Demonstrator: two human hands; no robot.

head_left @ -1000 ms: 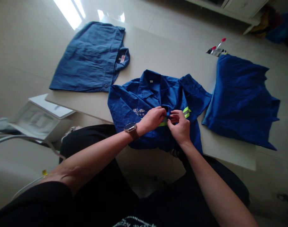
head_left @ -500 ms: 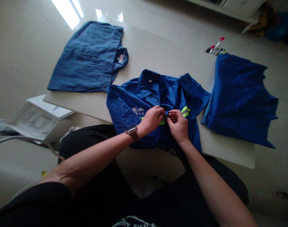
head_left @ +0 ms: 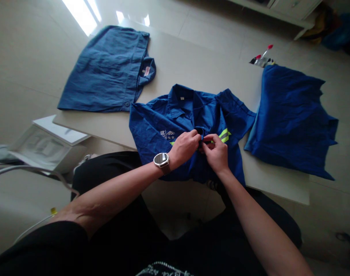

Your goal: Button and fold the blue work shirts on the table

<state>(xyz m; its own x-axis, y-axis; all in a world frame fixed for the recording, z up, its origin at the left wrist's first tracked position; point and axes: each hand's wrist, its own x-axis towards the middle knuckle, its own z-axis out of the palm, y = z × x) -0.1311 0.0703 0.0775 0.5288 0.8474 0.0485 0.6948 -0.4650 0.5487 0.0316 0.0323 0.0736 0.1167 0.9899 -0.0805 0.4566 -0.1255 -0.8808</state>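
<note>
A blue work jacket point(head_left: 157, 115) with a collar, white print on the chest and yellow-green reflective strips lies on the table in front of me. Both hands pinch its front opening near the middle. My left hand point(head_left: 185, 147), with a watch on the wrist, is closed on the left edge of the front placket. Close against it, my right hand point(head_left: 216, 153) is closed on the other edge, thumb and forefinger together. The fingertips nearly meet, and what lies between them, perhaps a button, is hidden.
The jacket rests on a pale table point(head_left: 192, 61). A folded greyish-blue shirt point(head_left: 106, 69) lies at the left, a folded blue garment point(head_left: 292, 122) at the right. Red-capped items point(head_left: 262, 59) stand behind the right one. On the floor at left is a white box point(head_left: 51, 145).
My left wrist has turned, so the watch face shows more. The left fingers have moved slightly down and closer to the right ones. The garments have hardly shifted.
</note>
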